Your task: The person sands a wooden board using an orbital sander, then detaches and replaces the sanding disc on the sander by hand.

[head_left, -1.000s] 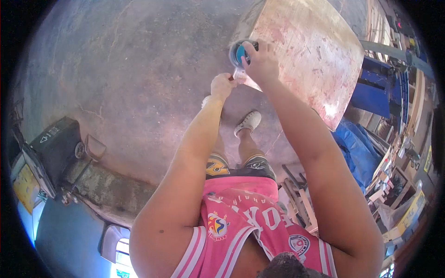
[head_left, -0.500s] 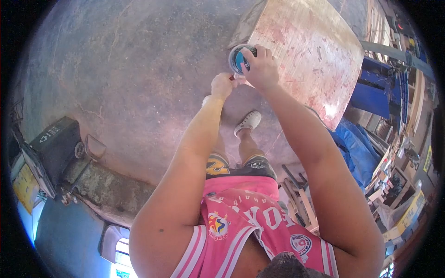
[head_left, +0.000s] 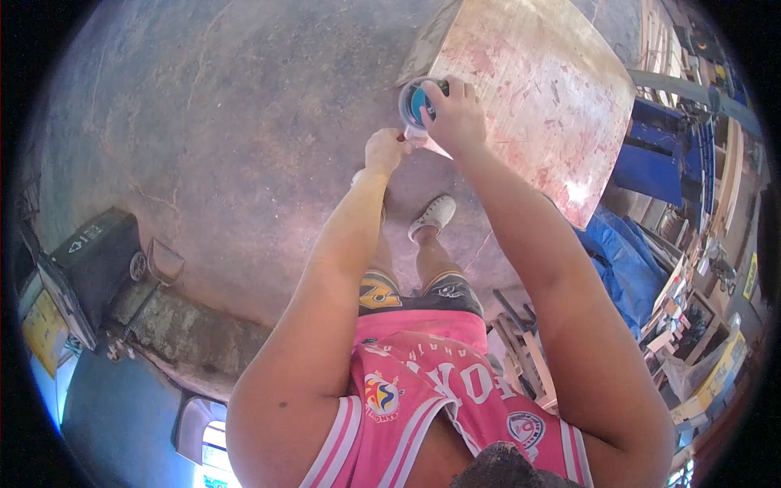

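Observation:
My right hand (head_left: 457, 118) grips a round thing (head_left: 416, 102) with a pale, see-through rim and a teal and black inside, at the left edge of a wooden board. Its thumb and fingers curl over the top from the right. I cannot make out exactly what kind of thing it is. Just below and to the left, my left hand (head_left: 386, 151) is closed, with its fingertips close to a short pale part that leads down from the rim. What the left fingers pinch is too small to tell.
The light board (head_left: 529, 98), stained reddish, has its left corner beside my hands. Blue tarp (head_left: 622, 264), blue metal parts (head_left: 655, 154) and wood scraps lie to the right. A black wheeled bin (head_left: 98, 252) stands at left by a low concrete ledge (head_left: 191, 333).
Both hands and the round thing shift very slightly left. My grip looks the same, and the view moves slightly.

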The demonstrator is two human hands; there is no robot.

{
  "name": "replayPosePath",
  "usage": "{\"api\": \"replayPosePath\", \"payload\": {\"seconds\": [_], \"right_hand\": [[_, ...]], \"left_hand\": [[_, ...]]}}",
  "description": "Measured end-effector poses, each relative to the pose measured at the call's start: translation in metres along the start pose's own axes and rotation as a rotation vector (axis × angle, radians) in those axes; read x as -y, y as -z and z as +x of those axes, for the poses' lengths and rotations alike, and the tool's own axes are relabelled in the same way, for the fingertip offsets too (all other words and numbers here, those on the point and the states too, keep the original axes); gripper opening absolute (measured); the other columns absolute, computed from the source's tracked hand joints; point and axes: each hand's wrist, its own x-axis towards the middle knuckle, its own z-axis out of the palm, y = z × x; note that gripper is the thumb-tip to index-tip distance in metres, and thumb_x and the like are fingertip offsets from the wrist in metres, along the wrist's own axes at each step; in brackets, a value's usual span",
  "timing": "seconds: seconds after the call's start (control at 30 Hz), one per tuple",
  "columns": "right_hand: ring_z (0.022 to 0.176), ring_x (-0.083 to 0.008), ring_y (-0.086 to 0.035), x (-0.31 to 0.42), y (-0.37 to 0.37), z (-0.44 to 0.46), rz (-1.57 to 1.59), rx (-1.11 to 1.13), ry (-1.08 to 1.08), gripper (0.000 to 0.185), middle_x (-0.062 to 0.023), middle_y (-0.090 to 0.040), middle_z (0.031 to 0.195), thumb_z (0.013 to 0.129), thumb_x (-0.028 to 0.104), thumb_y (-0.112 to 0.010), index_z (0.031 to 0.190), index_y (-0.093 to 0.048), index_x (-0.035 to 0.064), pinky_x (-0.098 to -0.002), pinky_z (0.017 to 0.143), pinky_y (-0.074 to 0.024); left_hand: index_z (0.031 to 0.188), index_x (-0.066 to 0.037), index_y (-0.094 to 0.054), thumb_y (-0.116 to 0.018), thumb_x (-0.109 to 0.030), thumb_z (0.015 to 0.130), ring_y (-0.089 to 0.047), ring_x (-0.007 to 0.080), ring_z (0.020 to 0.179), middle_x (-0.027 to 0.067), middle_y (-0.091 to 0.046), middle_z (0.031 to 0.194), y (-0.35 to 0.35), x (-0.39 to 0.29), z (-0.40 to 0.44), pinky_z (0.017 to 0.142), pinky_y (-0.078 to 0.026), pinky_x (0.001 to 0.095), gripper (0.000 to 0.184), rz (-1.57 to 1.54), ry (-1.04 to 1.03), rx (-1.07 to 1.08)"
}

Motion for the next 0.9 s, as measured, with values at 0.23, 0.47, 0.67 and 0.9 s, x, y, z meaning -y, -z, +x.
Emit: {"api": "replayPosePath", "payload": {"seconds": [0.23,0.47,0.67,0.9], "right_hand": [[0.109,-0.0369,-0.058,0.0,-0.004,0.006,-0.011,0.002,-0.014,0.045,-0.0136,-0.056,0.123,0.079,0.026,-0.08,0.12,-0.063,0.0243,-0.0478,0.087,-0.0544],[0.106,-0.0354,-0.059,0.003,-0.006,0.009,0.015,-0.02,0.01,0.044,-0.0129,-0.057,0.122,0.079,0.026,-0.08,0.12,-0.063,0.0247,-0.0482,0.087,-0.0539],[0.108,-0.0336,-0.059,0.004,-0.004,0.004,-0.023,0.009,0.005,0.043,-0.0114,-0.057,0.123,0.08,0.028,-0.078,0.12,-0.062,0.0245,-0.0472,0.086,-0.0521],[0.111,-0.0358,-0.058,-0.007,-0.004,0.018,-0.017,0.017,-0.059,0.041,-0.0138,-0.057,0.123,0.081,0.029,-0.078,0.119,-0.064,0.0246,-0.0486,0.089,-0.0537]], "left_hand": [[0.077,-0.009,-0.076,-0.08,-0.053,0.073,-0.071,0.0354,0.079,0.0155,-0.072,0.076,0.01,-0.012,-0.006,0.075,-0.053,0.0448,0.044,-0.058,0.058,0.051],[0.079,-0.009,-0.077,-0.081,-0.051,0.073,-0.071,0.0359,0.079,0.0162,-0.073,0.078,0.009,-0.011,-0.005,0.077,-0.053,0.0449,0.043,-0.021,0.065,0.05],[0.084,-0.008,-0.078,-0.081,-0.049,0.074,-0.071,0.0367,0.082,0.016,-0.074,0.081,0.0,-0.001,-0.001,0.077,-0.054,0.0445,0.042,-0.004,0.012,0.008],[0.082,-0.005,-0.076,-0.082,-0.056,0.072,-0.071,0.0363,0.084,0.0184,-0.072,0.08,0.003,-0.002,-0.001,0.076,-0.053,0.0455,0.053,-0.037,0.004,0.017]]}}
